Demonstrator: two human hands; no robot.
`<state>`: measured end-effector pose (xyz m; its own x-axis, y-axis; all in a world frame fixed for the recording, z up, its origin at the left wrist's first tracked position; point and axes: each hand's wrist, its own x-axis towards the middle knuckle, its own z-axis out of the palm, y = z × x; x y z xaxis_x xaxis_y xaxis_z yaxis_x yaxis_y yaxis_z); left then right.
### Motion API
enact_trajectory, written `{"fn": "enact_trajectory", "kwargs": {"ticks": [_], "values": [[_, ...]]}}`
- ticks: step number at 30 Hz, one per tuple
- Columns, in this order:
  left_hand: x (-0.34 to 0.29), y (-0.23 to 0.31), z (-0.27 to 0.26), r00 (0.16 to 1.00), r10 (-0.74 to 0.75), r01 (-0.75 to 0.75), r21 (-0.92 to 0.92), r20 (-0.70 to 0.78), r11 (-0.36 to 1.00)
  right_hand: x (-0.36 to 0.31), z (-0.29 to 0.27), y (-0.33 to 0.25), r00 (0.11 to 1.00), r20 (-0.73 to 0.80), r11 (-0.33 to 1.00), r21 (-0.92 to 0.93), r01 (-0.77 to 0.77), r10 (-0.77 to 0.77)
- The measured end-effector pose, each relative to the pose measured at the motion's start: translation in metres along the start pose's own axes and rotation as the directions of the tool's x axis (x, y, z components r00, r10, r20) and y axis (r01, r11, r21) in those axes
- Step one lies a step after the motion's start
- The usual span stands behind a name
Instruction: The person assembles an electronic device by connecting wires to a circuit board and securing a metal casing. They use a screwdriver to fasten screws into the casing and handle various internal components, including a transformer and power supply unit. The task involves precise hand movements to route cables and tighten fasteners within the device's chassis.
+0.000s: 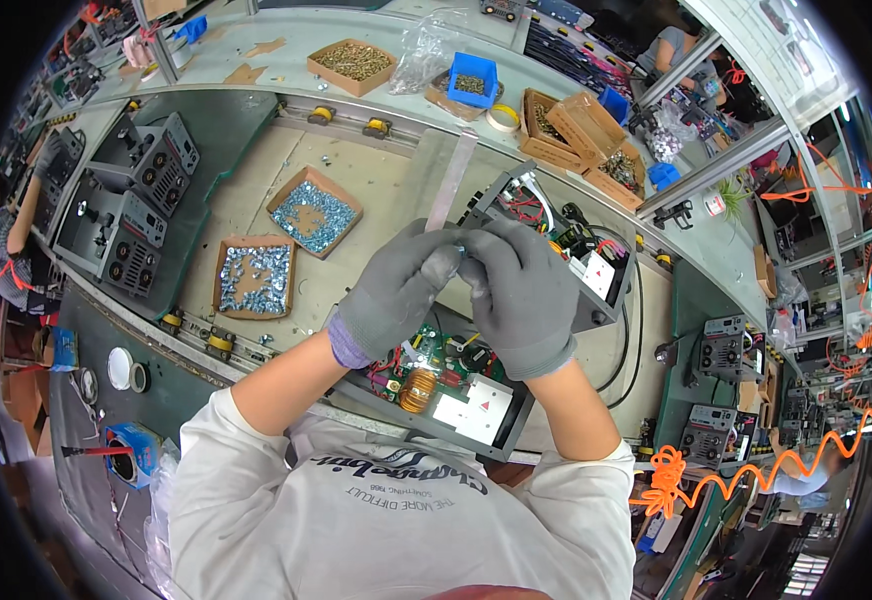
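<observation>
My left hand, in a grey work glove with a purple cuff, is closed on a flat pale metal strip that points up and away. Its fingertips meet those of my right hand, also grey-gloved and closed in a pinch. A tiny bluish bit shows between the fingertips, too small to name. Under my hands lies an opened device with a green circuit board, a copper coil and a white plate. A second opened device with wires stands just beyond my right hand.
Two cardboard trays of small silvery-blue hardware, one farther and one nearer, lie to the left. Finished-looking boxed units stand beyond them. A shelf holds a blue bin and cartons. An orange coiled hose hangs at right.
</observation>
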<state>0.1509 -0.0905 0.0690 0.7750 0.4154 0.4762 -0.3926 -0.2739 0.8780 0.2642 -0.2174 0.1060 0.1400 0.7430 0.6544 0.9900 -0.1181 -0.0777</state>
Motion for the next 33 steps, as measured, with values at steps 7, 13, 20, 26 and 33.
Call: {"fn": "enact_trajectory", "kwargs": {"ticks": [7, 13, 20, 26, 33], "values": [[-0.01, 0.001, -0.01, 0.931, -0.341, 0.354, -0.096, 0.13, 0.93, -0.005, -0.002, 0.002, 0.998, 0.046, 0.999, -0.033, 0.036, -0.034], [-0.007, -0.006, -0.002, 0.996, -0.082, 0.071, 0.205, 0.044, 0.976, -0.011, -0.004, -0.008, 0.997, 0.075, 0.995, -0.104, -0.015, 0.023], [-0.018, 0.001, 0.003, 0.997, -0.032, 0.046, 0.198, -0.07, 0.979, -0.018, -0.01, 0.009, 0.873, -0.058, 0.793, 0.448, -0.411, 0.485], [-0.014, 0.01, 0.006, 0.999, 0.0, 0.011, 0.258, -0.044, 0.966, -0.02, -0.007, -0.003, 0.691, 0.223, 0.098, 0.914, -0.394, 0.688], [-0.015, 0.006, 0.005, 0.995, -0.089, 0.075, 0.231, 0.047, 0.97, -0.02, -0.003, -0.018, 0.708, 0.272, -0.049, 0.946, -0.319, 0.652]]}}
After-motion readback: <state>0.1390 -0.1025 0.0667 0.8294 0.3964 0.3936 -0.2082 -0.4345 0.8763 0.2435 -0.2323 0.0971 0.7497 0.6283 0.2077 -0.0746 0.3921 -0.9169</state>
